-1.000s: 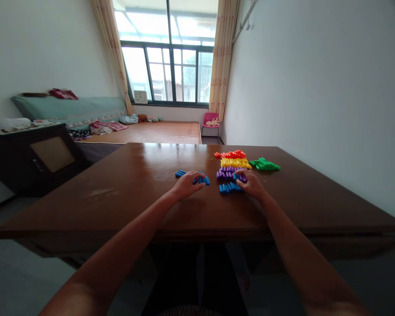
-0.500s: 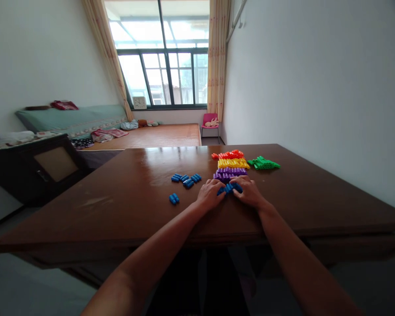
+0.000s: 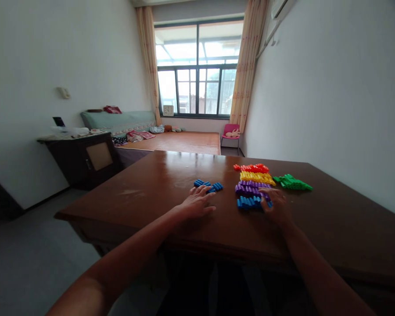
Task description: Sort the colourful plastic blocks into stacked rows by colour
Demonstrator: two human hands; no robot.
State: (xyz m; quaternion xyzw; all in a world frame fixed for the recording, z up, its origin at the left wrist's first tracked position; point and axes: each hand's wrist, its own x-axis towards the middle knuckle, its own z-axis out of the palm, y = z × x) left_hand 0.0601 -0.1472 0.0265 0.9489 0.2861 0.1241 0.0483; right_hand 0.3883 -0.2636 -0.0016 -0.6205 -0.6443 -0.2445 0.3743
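My left hand (image 3: 199, 202) is spread low over the brown table, its fingertips at the near side of some loose blue pieces (image 3: 217, 187), partly covering them. At the right end of a row of blue pieces (image 3: 249, 202) is my right hand (image 3: 274, 204), fingers apart and touching or just over the row's end. Behind that row lie purple pieces (image 3: 246, 188), then a yellow row (image 3: 256, 177) and an orange-red row (image 3: 257, 168). A green pile (image 3: 292, 182) sits to the right of the rows.
The brown table (image 3: 145, 197) has its near edge below my forearms. Beyond it are a bed (image 3: 184, 141), a pink chair (image 3: 231, 131) and a window. A dark cabinet (image 3: 85, 158) stands at the left, and a white wall runs along the right.
The view has turned left. My left hand has left the near blue row and moved left to the loose blue pieces. My right hand stays by the row's right end.
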